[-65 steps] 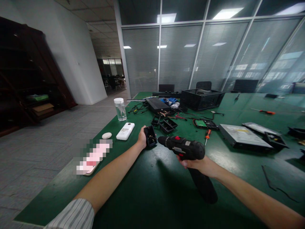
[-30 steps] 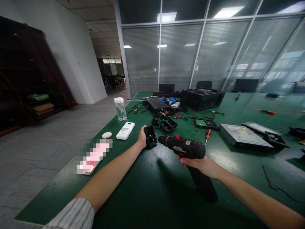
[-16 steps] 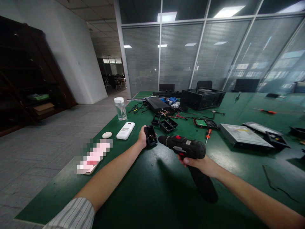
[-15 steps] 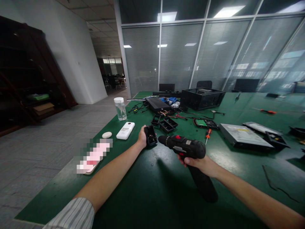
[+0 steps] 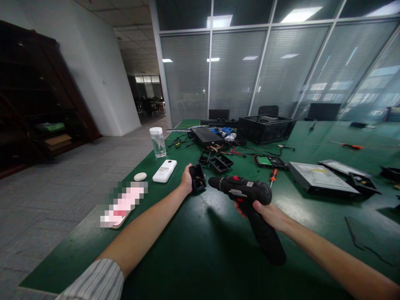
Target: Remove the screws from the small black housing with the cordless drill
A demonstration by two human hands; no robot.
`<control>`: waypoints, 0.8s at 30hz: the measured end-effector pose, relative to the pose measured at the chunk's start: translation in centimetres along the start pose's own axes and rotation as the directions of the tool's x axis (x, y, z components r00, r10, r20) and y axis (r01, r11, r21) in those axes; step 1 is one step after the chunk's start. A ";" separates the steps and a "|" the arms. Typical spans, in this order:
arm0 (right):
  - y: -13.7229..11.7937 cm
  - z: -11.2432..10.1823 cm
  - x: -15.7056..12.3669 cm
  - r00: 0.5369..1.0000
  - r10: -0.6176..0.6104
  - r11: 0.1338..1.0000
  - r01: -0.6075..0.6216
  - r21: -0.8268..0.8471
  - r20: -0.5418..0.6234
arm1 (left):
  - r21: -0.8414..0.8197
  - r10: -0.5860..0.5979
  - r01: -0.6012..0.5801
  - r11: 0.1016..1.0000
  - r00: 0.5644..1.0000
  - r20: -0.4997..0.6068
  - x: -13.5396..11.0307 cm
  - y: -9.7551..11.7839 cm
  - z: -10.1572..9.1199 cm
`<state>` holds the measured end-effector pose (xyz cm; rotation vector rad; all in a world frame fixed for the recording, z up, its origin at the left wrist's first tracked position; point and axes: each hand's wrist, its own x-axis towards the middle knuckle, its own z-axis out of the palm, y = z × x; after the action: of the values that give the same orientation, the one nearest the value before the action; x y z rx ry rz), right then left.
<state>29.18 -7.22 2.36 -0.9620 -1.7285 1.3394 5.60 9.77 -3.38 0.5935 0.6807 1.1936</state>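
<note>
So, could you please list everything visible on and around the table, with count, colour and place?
small open casing: 1, black, upright in left hand
cordless drill: 1, black with red, in right hand, tip toward casing
remote-like device: 1, white, left of casing
oval object: 1, white, near table's left edge
lidded cup: 1, clear, far left
screwdriver: 1, red handle, centre
optical drive: 1, grey, right
open crate: 1, black, far centre
table: 1, green
left hand: 1, grips casing
right hand: 1, grips drill
</note>
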 end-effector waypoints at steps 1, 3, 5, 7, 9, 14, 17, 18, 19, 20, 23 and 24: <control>0.0 0.0 0.0 1.000 -0.004 1.000 0.004 -0.013 0.011 | -0.005 -0.003 0.003 1.000 1.000 0.000 0.0 0.0 0.0; 0.0 0.1 0.0 1.000 -0.008 0.999 0.009 -0.044 0.027 | -0.026 -0.015 0.015 1.000 1.000 -0.004 -0.1 0.1 0.1; 0.1 0.1 -0.1 1.000 -0.012 0.997 0.014 -0.069 0.027 | -0.048 -0.026 0.025 0.999 1.000 -0.004 -0.1 0.1 0.2; 0.3 0.1 -0.1 1.000 -0.018 0.997 0.020 -0.074 0.021 | -0.056 -0.026 0.026 0.998 1.000 -0.001 -0.1 0.1 0.2; 0.5 0.0 -0.1 1.000 -0.024 0.998 0.025 -0.056 0.020 | -0.046 -0.018 0.019 0.999 1.000 0.004 -0.1 0.1 0.2; 0.6 -0.1 0.0 0.999 -0.029 0.999 0.029 -0.014 0.027 | -0.017 -0.018 0.019 1.000 1.000 0.007 0.1 0.0 0.1; 0.4 0.0 0.0 0.999 -0.028 0.999 0.029 -0.018 0.032 | -0.023 -0.011 0.011 1.000 1.000 0.009 0.1 0.0 0.1; 0.3 0.1 0.0 0.999 -0.027 0.999 0.027 -0.017 0.027 | -0.029 -0.011 0.011 1.000 1.000 0.008 0.1 0.0 0.1; 0.3 0.1 0.0 0.999 -0.026 1.000 0.026 -0.013 0.021 | -0.036 -0.014 0.014 0.999 1.000 0.006 0.1 0.0 0.1; 0.3 0.1 0.0 1.000 -0.025 1.000 0.025 -0.010 0.018 | -0.041 -0.019 0.019 0.999 1.000 0.004 0.1 0.0 0.1; 0.5 0.0 0.0 0.999 -0.035 0.999 0.035 -0.011 0.025 | -0.047 -0.023 0.023 0.999 1.000 0.007 0.1 0.0 0.1; 0.6 0.0 0.1 0.999 -0.042 0.999 0.042 -0.015 0.031 | -0.044 -0.019 0.019 0.999 1.000 0.010 0.1 0.0 0.1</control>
<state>29.23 -7.05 1.78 -0.9139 -1.7751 1.3214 5.65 9.87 -3.33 0.5541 0.6490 1.1846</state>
